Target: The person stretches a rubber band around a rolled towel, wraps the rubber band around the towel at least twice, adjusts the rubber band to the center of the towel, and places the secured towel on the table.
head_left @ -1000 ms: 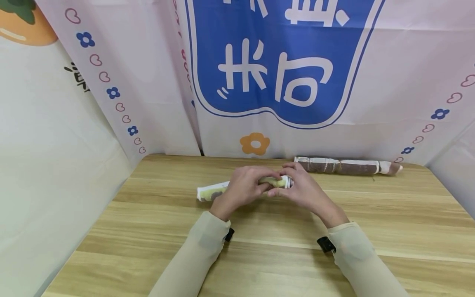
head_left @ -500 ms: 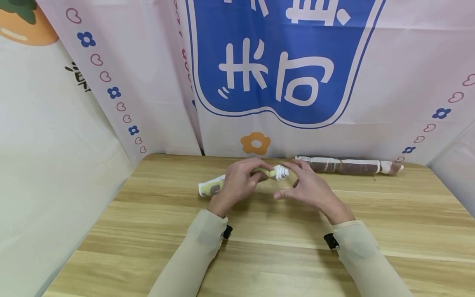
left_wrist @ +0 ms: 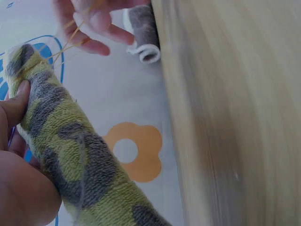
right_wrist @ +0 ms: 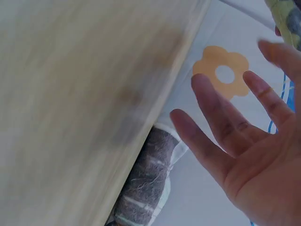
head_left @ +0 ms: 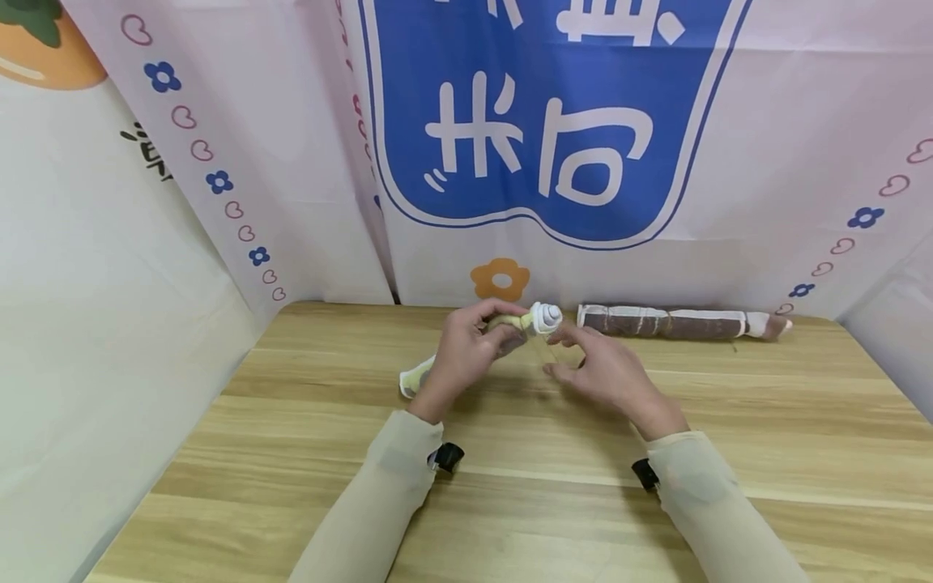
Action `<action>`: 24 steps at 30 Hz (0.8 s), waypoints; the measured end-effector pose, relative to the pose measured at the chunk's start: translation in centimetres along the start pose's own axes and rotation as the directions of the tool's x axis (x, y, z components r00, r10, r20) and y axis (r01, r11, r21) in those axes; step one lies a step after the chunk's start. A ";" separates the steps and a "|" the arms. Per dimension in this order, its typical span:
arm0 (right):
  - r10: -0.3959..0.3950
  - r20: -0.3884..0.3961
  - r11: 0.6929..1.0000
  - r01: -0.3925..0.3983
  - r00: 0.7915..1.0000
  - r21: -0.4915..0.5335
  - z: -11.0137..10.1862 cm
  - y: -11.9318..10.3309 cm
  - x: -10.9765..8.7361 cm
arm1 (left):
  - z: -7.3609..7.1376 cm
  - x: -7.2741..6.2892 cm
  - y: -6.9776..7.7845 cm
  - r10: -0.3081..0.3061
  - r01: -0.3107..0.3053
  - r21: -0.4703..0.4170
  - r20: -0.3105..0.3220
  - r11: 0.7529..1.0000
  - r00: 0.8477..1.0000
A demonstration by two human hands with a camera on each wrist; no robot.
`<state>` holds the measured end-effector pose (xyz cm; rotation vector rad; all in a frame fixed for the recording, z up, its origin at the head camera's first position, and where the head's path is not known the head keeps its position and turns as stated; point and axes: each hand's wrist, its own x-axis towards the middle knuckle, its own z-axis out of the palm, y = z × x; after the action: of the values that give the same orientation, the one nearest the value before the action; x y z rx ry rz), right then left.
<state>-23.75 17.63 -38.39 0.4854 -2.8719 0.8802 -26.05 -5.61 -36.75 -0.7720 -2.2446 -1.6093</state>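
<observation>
My left hand grips a rolled towel, yellow-green with dark grey patches. Its white coiled end is raised and points right, while the other end shows low behind the left wrist. Thin yellowish elastic strands, like a rubber band, run from near the raised end to my right hand. In the right wrist view that hand's fingers are spread and mostly straight. How the band loops around the fingers is too blurred to tell.
A second rolled towel, brown and white, lies along the table's back edge at right, behind my right hand. The wooden table meets a printed cloth backdrop at the back.
The right hand has moved off the towel's right end, its fingers spreading with elastic strands stretched between. The left hand has raised and tilted that end upward.
</observation>
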 end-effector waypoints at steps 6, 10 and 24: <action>0.066 -0.009 0.964 -0.062 0.998 0.259 0.4 -1.2 -0.1 | -0.1 0.1 0.5 -0.058 0.055 -0.107 -0.026 0.993 0.998; 0.089 0.013 0.920 -0.087 0.996 0.383 0.4 -1.5 -0.2 | -0.1 0.2 0.5 -0.068 0.065 -0.126 -0.015 0.990 0.998; 0.261 0.035 0.896 -0.255 0.965 0.364 0.0 -0.2 -0.3 | -0.4 0.4 1.0 -0.098 0.092 -0.211 -0.014 0.973 0.995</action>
<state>-23.41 17.54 -38.31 0.1179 -2.8026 1.4713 -25.87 -5.60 -35.66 -0.7005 -2.1478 -1.9147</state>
